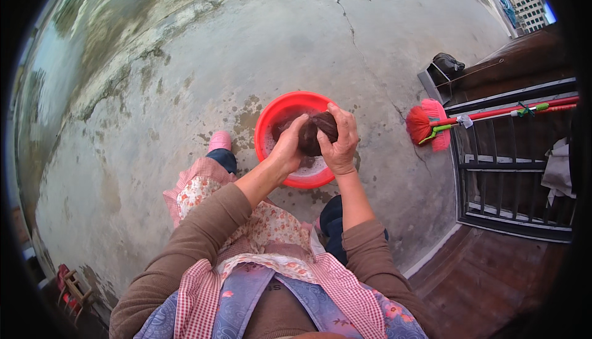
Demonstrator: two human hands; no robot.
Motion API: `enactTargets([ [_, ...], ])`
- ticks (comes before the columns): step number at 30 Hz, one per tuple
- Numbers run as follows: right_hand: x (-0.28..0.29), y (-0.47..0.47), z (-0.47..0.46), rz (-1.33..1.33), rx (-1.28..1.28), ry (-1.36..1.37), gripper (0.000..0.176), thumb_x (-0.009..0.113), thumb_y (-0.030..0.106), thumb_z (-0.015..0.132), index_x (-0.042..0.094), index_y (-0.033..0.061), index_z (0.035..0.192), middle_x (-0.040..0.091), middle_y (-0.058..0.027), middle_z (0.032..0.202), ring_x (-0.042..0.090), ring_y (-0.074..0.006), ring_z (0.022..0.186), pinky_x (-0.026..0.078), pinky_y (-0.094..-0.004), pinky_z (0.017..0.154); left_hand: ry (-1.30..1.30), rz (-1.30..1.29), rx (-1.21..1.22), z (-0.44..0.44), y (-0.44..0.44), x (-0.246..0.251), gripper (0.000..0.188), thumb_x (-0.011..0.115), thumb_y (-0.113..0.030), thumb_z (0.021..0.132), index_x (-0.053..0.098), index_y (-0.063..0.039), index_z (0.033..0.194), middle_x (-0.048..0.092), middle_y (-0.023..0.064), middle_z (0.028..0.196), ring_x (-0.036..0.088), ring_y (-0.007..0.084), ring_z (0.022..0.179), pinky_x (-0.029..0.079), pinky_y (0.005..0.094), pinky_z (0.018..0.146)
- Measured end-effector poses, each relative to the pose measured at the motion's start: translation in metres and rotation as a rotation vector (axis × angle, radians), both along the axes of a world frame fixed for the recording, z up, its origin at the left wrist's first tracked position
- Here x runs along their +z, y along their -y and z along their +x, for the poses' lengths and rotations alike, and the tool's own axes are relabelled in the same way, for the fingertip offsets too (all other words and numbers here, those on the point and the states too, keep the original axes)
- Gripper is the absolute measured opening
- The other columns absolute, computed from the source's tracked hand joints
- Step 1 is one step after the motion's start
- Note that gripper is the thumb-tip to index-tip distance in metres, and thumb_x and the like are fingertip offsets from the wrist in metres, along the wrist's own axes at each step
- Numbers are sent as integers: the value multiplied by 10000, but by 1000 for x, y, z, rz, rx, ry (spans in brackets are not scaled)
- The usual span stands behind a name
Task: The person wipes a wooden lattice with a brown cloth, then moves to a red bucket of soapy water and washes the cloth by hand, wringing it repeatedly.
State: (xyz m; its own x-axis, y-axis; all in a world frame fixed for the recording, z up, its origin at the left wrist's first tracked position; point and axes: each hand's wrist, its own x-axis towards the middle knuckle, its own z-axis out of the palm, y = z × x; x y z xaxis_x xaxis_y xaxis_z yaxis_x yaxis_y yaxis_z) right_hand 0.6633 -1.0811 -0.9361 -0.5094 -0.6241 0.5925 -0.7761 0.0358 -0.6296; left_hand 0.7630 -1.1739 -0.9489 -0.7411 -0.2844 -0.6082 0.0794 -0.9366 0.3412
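Note:
Dark brown wet cloth (315, 136) is bunched between my two hands, above a round red plastic basin (261, 131) on the concrete floor. My left hand (290, 144) presses the bundle from its left side, thumb on top. On the other side my right hand (340, 140) curls its fingers around the cloth. Under the hands, sudsy water (312, 168) shows in the basin; the hands and bundle hide part of it.
A red broom (418, 125) and a pink-bristled brush (434, 112) lean by a dark metal rack (504, 168) at the right. A dustpan (432, 84) stands behind them. Wooden chair-like furniture (76, 290) is at the lower left. Wet spots mark the concrete floor (245, 117).

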Motion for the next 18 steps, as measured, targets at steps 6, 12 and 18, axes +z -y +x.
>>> enactTargets([
  [6, -4, 0, -5, 59, -38, -123, 576, 701, 32, 689, 622, 118, 1253, 607, -98, 1152, 594, -316, 1021, 485, -423, 898, -82, -167, -42, 9, 4, 22, 411, 555, -382, 990, 604, -29, 1194, 644, 64, 1165, 582, 152, 1099, 463, 337, 957],
  [12, -8, 2, 2, 119, -26, -182, 580, 725, 16, 659, 651, 136, 1221, 593, -76, 1166, 585, -282, 992, 471, -411, 889, -86, -344, -62, 10, 6, 12, 365, 626, -318, 962, 622, -1, 1143, 641, 49, 1077, 568, 98, 985, 464, 291, 849],
  [18, -9, 3, 3, 118, -21, -193, 549, 729, 23, 670, 665, 140, 1203, 594, -76, 1168, 583, -276, 983, 472, -407, 871, -107, -412, -66, 11, 6, 12, 309, 627, -333, 957, 611, -90, 1147, 636, 13, 1063, 588, 95, 965, 481, 284, 811],
])
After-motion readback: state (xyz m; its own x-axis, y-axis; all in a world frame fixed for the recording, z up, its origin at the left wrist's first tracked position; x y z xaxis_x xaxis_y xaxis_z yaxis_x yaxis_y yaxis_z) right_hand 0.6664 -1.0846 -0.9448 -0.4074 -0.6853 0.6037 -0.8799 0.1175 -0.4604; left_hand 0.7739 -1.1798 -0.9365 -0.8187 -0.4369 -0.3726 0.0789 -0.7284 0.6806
